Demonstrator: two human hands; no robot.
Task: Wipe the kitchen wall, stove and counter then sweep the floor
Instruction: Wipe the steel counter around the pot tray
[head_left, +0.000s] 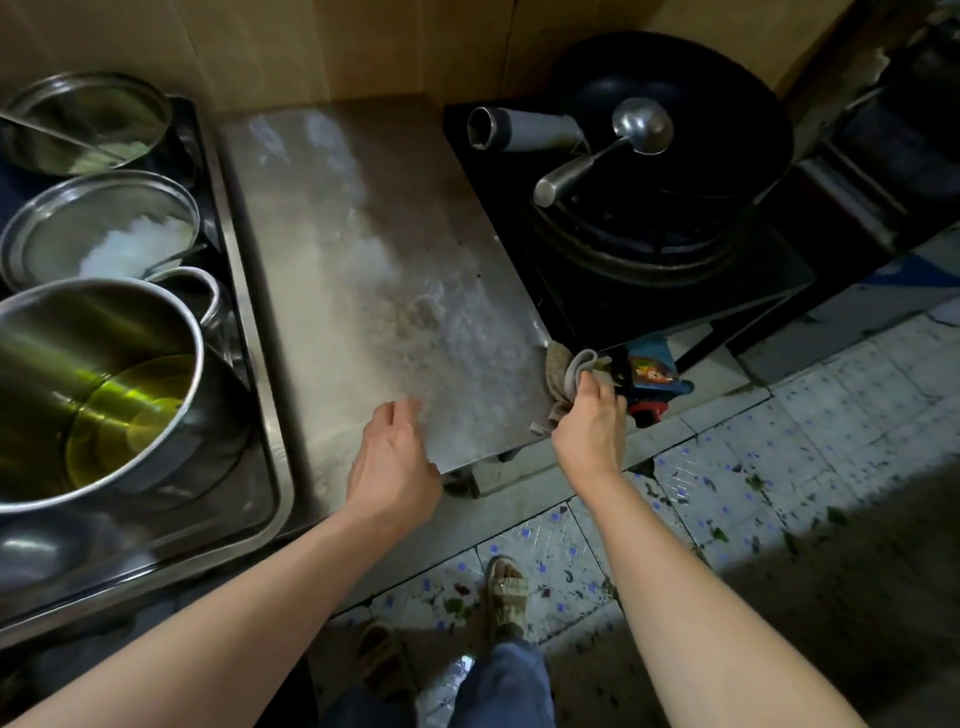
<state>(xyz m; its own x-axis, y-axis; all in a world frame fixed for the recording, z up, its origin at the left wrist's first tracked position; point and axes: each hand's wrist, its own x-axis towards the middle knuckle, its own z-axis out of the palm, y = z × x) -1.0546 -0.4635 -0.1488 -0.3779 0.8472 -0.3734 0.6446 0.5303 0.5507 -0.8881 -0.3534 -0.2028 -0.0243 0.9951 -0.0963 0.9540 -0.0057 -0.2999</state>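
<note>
Smeared steel counter (374, 249) fills the middle, black stove (649, 291) with its wok (691, 119) to its right, littered tile floor (779, 467) below. Left hand (392, 465) rests flat near the front edge, fingers loosely spread. Right hand (589, 423) pinches a limp rag (563, 371) at the counter's right corner; soft and light, it probably needs bunching in the palm.

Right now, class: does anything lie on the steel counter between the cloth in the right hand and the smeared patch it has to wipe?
Nothing visible does. The right hand grips the cloth at the counter's front right corner; the smeared patch is bare. The left hand rests on the front edge, off that path.
</note>
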